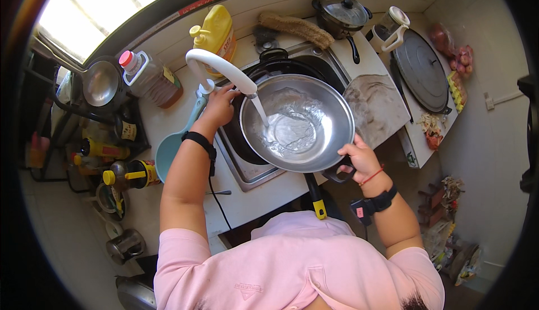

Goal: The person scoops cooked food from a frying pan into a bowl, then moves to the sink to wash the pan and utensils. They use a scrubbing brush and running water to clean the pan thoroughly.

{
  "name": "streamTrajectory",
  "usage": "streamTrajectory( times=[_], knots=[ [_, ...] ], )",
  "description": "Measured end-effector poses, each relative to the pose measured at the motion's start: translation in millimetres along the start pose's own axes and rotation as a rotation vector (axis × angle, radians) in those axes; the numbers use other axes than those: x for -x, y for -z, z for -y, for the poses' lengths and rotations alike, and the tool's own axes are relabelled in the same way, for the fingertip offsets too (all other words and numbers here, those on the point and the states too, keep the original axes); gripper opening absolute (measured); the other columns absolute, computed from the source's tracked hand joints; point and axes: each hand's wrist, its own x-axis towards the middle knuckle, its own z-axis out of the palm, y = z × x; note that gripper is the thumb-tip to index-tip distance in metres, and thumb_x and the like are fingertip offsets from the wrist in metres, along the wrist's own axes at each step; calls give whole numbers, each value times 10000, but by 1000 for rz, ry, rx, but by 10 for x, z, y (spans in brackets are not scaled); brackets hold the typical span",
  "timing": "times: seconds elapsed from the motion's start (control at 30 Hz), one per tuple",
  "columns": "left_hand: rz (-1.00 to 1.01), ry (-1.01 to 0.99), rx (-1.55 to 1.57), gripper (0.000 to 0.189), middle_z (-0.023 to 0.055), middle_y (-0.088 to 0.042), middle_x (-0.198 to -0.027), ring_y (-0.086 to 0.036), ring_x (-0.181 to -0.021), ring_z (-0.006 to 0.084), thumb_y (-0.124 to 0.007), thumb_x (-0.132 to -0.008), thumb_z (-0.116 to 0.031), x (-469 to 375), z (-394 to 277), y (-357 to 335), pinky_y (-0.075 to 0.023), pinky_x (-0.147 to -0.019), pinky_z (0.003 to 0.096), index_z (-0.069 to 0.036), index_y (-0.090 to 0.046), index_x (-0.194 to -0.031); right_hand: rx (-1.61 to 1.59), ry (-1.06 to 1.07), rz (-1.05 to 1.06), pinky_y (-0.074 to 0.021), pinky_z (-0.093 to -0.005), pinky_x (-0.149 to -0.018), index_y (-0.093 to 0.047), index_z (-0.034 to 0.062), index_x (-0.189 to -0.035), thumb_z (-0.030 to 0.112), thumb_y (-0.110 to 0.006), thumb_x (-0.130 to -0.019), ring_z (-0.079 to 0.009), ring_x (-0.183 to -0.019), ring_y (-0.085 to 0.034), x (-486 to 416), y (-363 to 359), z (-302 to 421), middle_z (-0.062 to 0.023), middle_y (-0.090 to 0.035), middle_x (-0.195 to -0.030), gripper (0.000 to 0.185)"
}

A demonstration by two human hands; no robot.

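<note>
My right hand point(361, 160) grips the dark side handle point(339, 174) of a wide stainless steel pan point(337, 99), held tilted above the sink. Water runs from the white curved faucet point(225, 68) into the pan, and clear rippling water covers its bottom. At the faucet's base is my left hand point(220, 107), its fingertips partly hidden, so its grip there is unclear. Under the pan, a dark wok point(290, 65) sits in the stainless steel sink point(248, 180). A black handle with a yellow end point(320, 209) sticks out below the pan towards me.
Left of the sink lie a light-blue ladle point(170, 152), a red-capped plastic jug point(153, 78) and several bottles point(130, 175). Behind stand a yellow pump bottle point(217, 36), a dried loofah point(297, 28) and a lidded pot point(343, 13). A grey cloth point(370, 108) lies right.
</note>
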Motion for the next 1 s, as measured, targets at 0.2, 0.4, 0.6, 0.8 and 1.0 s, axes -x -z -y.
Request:
streamTrajectory(
  times=[0.2,0.4,0.6,0.8,1.0],
  knots=[
    [-44,2,-87,515,18,-530,-1354,-438,-1244,357,-494,-780,36,-69,-130,-35,-325,-1092,463,-204,-645,-1210,39,58,-73,-467,-226,-460,-532,176,-1250,28,-569,-789,-93,-693,-592,9,50,148,13,-614,-912,485],
    [62,90,-412,535,18,-405,-1504,-357,-1365,329,-505,-915,-133,-155,-228,58,-302,-1093,551,-340,-467,-1407,55,66,-33,-469,-246,-488,-528,181,-1243,49,-594,-788,-89,-747,-567,-112,-207,86,22,-605,-940,478],
    [-59,220,-454,494,55,-428,-1457,-347,-1347,367,-504,-915,-204,-138,-299,70,-278,-1087,541,-338,-491,-1390,31,12,-34,-474,-251,-506,-534,189,-1246,55,-591,-779,-93,-753,-572,-92,-102,124,19,-609,-950,489],
    [-146,252,-300,501,134,-469,-1427,-395,-1334,395,-566,-822,-137,-178,-407,7,-339,-1067,528,-309,-605,-1290,42,100,-107,-463,-246,-490,-485,202,-1338,56,-598,-782,-98,-769,-564,-52,55,198,21,-605,-969,586],
    [-306,226,-234,353,147,-514,-1336,-440,-1218,398,-655,-807,-171,247,-553,74,-357,-1027,519,-99,-654,-1152,18,145,-39,-477,-266,-520,-496,176,-1327,52,-607,-782,-108,-777,-567,-201,-37,189,0,-619,-994,569]
  ],
)
